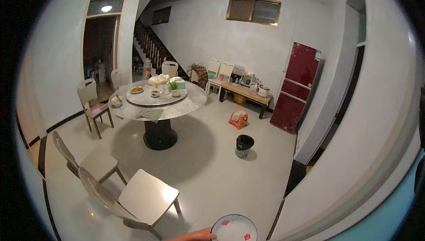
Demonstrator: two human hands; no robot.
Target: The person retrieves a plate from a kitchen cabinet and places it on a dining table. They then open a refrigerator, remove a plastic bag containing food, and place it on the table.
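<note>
At the bottom edge of the head view, my left hand [202, 234] grips the left rim of a white plate [234, 228]. The plate has a dark rim and red flower motifs, and nothing lies on the part I can see. Its lower edge is cut off by the frame. My right hand is out of view. Ahead stands a round marble-topped table [196, 100] with a turntable [142, 101]. On the turntable are a dish of food [136, 90], a patterned bowl [155, 93], a pale bowl [176, 93] and plastic bags [159, 79].
Two pale chairs [149, 196] [98, 163] stand at near left. A bin with a black liner [244, 146] and an orange stool [238, 120] are on the floor ahead. A red refrigerator [295, 88] and a low bench [247, 92] with a rice cooker [264, 91] line the far side.
</note>
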